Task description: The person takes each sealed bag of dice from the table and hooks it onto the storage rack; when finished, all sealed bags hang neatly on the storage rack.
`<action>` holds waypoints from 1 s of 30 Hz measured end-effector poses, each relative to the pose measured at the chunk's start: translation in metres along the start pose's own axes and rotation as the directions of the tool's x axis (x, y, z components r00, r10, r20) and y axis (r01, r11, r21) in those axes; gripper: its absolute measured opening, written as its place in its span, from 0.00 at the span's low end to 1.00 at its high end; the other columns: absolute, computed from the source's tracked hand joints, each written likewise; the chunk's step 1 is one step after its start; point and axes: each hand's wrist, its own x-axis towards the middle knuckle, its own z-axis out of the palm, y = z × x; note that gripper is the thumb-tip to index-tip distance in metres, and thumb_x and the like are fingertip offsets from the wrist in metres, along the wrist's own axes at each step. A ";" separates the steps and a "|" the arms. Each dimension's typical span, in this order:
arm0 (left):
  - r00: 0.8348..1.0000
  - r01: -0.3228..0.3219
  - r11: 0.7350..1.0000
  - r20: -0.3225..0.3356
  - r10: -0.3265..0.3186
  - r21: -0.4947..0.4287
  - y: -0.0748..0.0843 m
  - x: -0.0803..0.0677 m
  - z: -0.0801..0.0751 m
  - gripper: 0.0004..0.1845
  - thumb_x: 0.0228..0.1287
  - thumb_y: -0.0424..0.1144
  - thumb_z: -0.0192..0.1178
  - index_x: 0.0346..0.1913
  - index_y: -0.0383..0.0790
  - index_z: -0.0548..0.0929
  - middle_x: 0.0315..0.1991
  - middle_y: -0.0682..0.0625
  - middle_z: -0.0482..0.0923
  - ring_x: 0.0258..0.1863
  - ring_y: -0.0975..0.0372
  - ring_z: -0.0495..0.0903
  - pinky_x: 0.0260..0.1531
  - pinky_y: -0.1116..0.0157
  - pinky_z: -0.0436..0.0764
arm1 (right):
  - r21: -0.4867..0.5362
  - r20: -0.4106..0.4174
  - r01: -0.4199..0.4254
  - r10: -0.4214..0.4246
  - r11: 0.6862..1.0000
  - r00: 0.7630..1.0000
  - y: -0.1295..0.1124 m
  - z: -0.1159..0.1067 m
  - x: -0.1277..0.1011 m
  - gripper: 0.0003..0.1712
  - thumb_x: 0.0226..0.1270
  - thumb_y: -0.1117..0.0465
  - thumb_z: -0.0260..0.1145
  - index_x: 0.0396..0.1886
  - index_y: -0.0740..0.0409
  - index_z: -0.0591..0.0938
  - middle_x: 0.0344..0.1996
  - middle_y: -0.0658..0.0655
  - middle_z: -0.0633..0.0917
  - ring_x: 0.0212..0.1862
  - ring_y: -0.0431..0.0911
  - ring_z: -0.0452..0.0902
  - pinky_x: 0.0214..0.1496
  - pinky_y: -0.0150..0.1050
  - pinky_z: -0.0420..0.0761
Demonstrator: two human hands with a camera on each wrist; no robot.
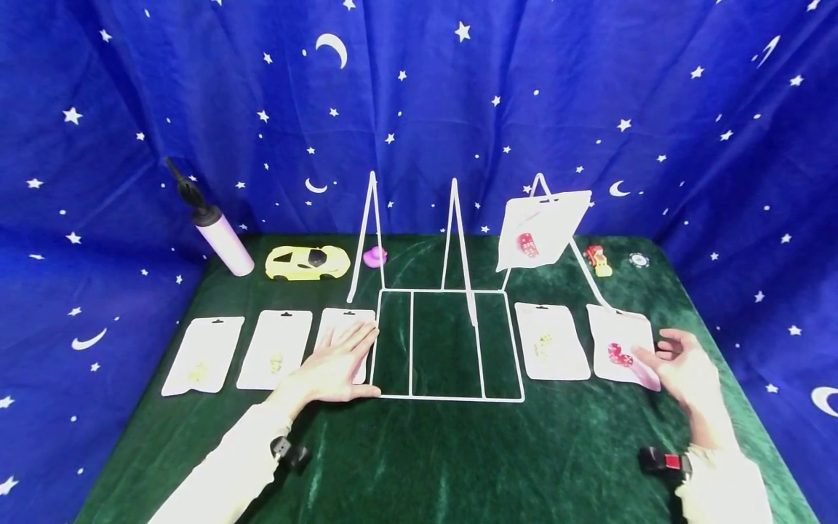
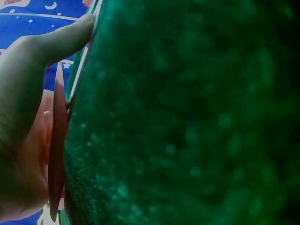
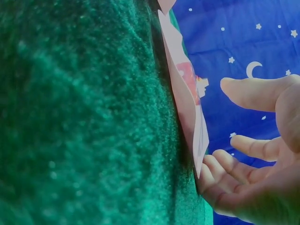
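My left hand (image 1: pixel 340 364) lies with straight fingers over a white hang-hole pouch (image 1: pixel 347 315). Its thumb touches the near left corner of a white wire rack (image 1: pixel 452 398). In the left wrist view the thumb (image 2: pixel 70 40) reaches along the rack's rim. At the right, my right hand (image 1: pixel 684 367) hovers by the edge of a pouch with red dice (image 1: pixel 631 327), fingers loosely bent. The right wrist view shows thumb and fingers apart, the lower fingertips (image 3: pixel 211 164) close to the pouch's edge; contact is unclear. Another red-dice pouch (image 1: pixel 556 218) hangs on the rack's right prong.
Pouches with small yellowish items lie at left (image 1: pixel 209 349), beside it (image 1: pixel 278 342) and right of the rack (image 1: pixel 553 349). Behind stand a pink hand pump (image 1: pixel 225 244), yellow toy car (image 1: pixel 308 262), purple duck (image 1: pixel 374 256), small red-yellow toy (image 1: pixel 597 260) and poker chip (image 1: pixel 639 260).
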 end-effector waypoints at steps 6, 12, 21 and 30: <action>1.000 -0.003 1.000 -0.011 0.003 0.015 -0.002 0.000 0.001 0.55 0.54 0.74 0.55 0.77 0.42 0.54 0.78 0.49 0.48 0.78 0.54 0.46 0.72 0.38 0.44 | -0.054 0.025 -0.011 0.013 0.998 1.000 -0.001 -0.001 0.003 0.43 0.62 0.47 0.69 0.64 0.73 0.64 0.52 0.79 0.77 0.27 0.14 0.59 0.29 0.24 0.69; 1.000 -0.003 1.000 -0.013 0.003 0.013 -0.001 0.000 0.001 0.55 0.54 0.74 0.55 0.77 0.42 0.55 0.78 0.49 0.49 0.78 0.54 0.46 0.72 0.38 0.45 | -0.157 0.072 -0.030 0.042 0.987 0.997 -0.001 -0.004 0.004 0.48 0.60 0.42 0.68 0.65 0.73 0.62 0.52 0.78 0.78 0.31 0.37 0.78 0.37 0.43 0.71; 1.000 -0.002 1.000 -0.018 0.003 0.024 -0.003 0.001 0.002 0.55 0.54 0.75 0.54 0.77 0.43 0.54 0.79 0.50 0.48 0.78 0.55 0.45 0.72 0.39 0.44 | -0.243 0.153 -0.031 0.070 0.969 0.986 -0.007 -0.008 0.009 0.55 0.59 0.37 0.66 0.65 0.79 0.60 0.51 0.75 0.79 0.52 0.71 0.72 0.50 0.62 0.71; 1.000 -0.006 1.000 -0.013 0.006 0.024 -0.001 0.000 0.003 0.55 0.54 0.75 0.54 0.77 0.42 0.55 0.78 0.49 0.49 0.78 0.54 0.46 0.71 0.38 0.45 | -0.265 0.193 -0.020 0.074 0.964 0.978 -0.009 -0.009 0.011 0.53 0.58 0.38 0.68 0.63 0.78 0.63 0.47 0.76 0.79 0.47 0.72 0.73 0.46 0.61 0.73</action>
